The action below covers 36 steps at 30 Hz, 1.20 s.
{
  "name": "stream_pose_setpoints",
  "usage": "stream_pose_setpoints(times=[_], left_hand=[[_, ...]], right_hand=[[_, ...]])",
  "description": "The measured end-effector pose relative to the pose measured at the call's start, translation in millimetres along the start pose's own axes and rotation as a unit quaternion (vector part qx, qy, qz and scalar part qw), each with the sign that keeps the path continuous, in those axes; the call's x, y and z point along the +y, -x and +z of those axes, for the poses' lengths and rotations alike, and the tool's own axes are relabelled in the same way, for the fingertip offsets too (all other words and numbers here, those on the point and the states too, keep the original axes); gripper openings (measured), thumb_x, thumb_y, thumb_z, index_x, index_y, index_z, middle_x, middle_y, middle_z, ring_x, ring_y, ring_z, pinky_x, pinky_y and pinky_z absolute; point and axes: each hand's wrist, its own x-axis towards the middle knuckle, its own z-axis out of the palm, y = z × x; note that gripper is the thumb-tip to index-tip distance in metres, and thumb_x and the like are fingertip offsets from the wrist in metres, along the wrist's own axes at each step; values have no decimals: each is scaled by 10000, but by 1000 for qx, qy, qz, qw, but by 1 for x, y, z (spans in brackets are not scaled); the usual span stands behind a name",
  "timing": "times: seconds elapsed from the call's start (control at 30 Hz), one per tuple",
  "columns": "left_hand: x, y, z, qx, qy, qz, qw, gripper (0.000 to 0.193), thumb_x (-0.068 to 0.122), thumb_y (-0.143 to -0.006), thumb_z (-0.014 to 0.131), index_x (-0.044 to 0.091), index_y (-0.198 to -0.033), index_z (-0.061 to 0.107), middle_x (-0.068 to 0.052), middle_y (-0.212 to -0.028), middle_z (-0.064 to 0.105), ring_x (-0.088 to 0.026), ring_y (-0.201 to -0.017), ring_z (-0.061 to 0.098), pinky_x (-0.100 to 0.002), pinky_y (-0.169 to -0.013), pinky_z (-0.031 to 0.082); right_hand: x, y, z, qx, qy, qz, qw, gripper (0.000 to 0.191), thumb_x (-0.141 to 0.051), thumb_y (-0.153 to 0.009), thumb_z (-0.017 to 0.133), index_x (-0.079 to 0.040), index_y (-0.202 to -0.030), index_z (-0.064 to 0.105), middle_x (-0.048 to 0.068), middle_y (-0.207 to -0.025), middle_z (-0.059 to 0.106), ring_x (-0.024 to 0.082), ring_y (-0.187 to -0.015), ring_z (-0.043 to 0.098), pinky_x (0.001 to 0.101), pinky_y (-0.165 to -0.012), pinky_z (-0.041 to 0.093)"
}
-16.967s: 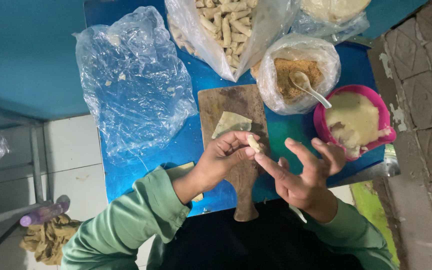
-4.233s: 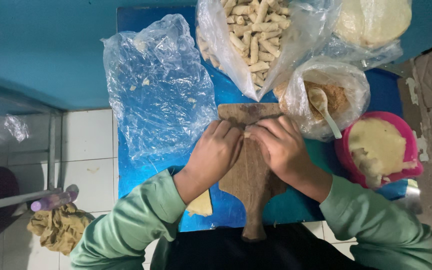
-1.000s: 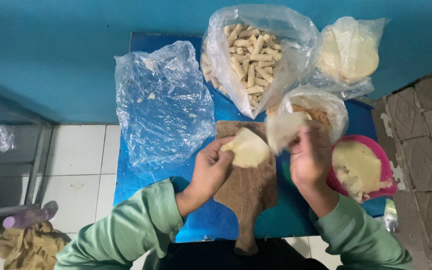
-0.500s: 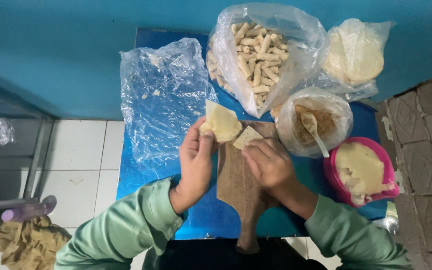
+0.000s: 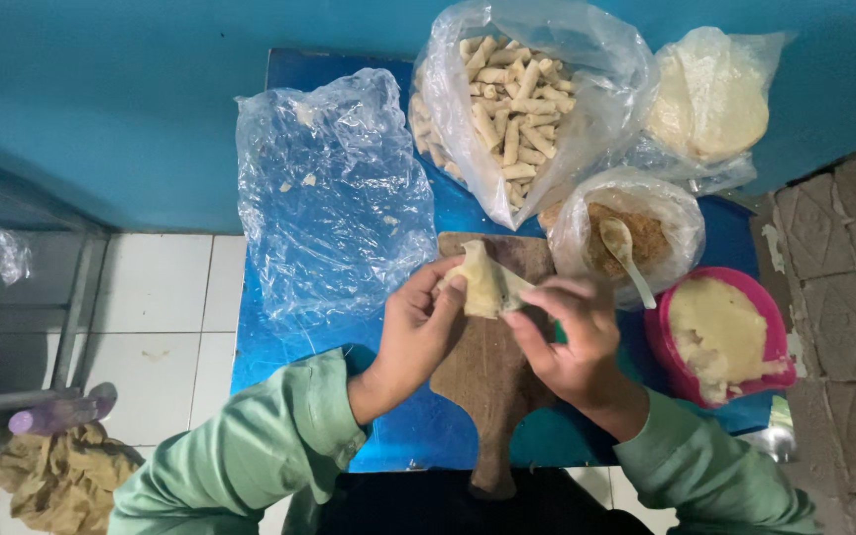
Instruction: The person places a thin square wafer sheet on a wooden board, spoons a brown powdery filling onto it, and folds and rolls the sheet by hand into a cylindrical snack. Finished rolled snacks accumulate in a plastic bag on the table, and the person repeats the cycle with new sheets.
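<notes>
I see both hands have brought the wrapper (image 5: 484, 287) down over the board (image 5: 492, 396); left hand (image 5: 418, 332) and right hand (image 5: 567, 337) pinch it, folding now.

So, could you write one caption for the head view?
Both hands fold a pale wrapper over a wooden board.

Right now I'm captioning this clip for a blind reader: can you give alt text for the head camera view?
Both hands, left hand and right hand, hold a pale folded dough wrapper above a brown wooden paddle-shaped board on a blue table. Behind stand a clear plastic bag of finished pale rolls and a pink bowl of pale paste.
</notes>
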Motion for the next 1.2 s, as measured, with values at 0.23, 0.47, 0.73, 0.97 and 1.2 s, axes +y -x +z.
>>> stream_pose_setpoints(times=[0.23, 0.47, 0.73, 0.97, 1.2], left_hand=[[22, 8, 6, -65, -139, 43, 987, 536, 175, -888, 800, 11, -1357, 600, 18, -909, 704, -7, -804, 598, -202, -699, 533], [28, 6, 11, -26, -197, 45, 979, 463, 142, -901, 789, 30, -1328, 650, 11, -798, 673, -23, -702, 547, -208, -620, 498], [22, 8, 6, -57, -152, 6, 987, 384, 62, -929, 654, 13, -1308, 614, -7, -916, 700, -35, -773, 580, -224, -650, 493], [-3, 5, 1, -13, 49, 35, 998, 284, 34, -1004, 506, -4, -1279, 566, -61, -1119, 683, -108, -1013, 632, -281, -904, 531], [0, 0, -5, 86, 69, 115, 987, 318, 21, -1047, 505, 6, -1363, 471, -83, -1243, 606, -132, -1143, 583, -298, -1022, 484]], right_hand=[[5, -3, 4, -65, -95, 63, 991, 255, -45, -843, 818, -52, -1060, 685, 95, -1050, 696, 278, -990, 681, 365, -863, 530], [16, 4, 1, -115, -203, 141, 962, 164, 3, -914, 714, -26, -1075, 732, 87, -1069, 734, 204, -996, 712, 307, -879, 544], [50, 40, 13, -117, -380, 321, 860, 81, -35, -1022, 627, -21, -1074, 688, 27, -965, 679, 71, -845, 609, 218, -723, 481], [77, 38, 1, 120, -548, 400, 725, 80, -45, -1060, 608, -69, -1136, 619, 28, -995, 685, 69, -786, 606, 203, -622, 438], [18, 5, -7, -92, 69, -22, 993, 108, -28, -883, 712, -30, -974, 654, 110, -1038, 688, 286, -957, 671, 387, -868, 524]])
